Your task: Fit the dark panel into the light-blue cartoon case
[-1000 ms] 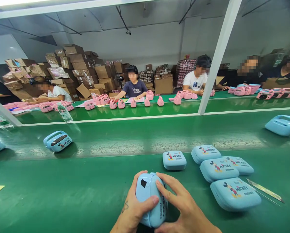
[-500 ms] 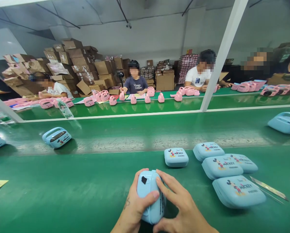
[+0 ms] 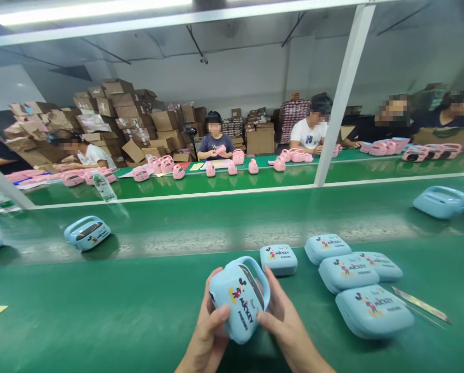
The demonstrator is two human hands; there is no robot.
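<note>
Hands both closed on one light-blue case (image 3: 237, 299), held just above the green surface (image 3: 100, 311) at the near edge. My left hand (image 3: 208, 331) wraps the left side, thumb pressed on the printed front; my right hand (image 3: 284, 324) grips the right side, fingers (image 3: 273, 282) behind the carrying handle. Case is tilted, front face toward me: cartoon mouse print and lettering visible, handle arched over the top.

Just beyond it, on the surface, one small blue shell (image 3: 278, 259) lies flat, print up. To the right, four larger blue shells (image 3: 358, 272) sit in a loose cluster, some overlapping; the nearest (image 3: 374, 311) is the largest in view. A thin flat strip (image 3: 422, 304) lies just right of them.

On the belt (image 3: 216, 223) behind: one finished blue case (image 3: 87, 232) at left, another (image 3: 437, 201) at far right. Across the line, other people sit at a second surface with pink cases (image 3: 232, 167) in a row. Cardboard boxes (image 3: 111, 111) stacked behind them.
</note>
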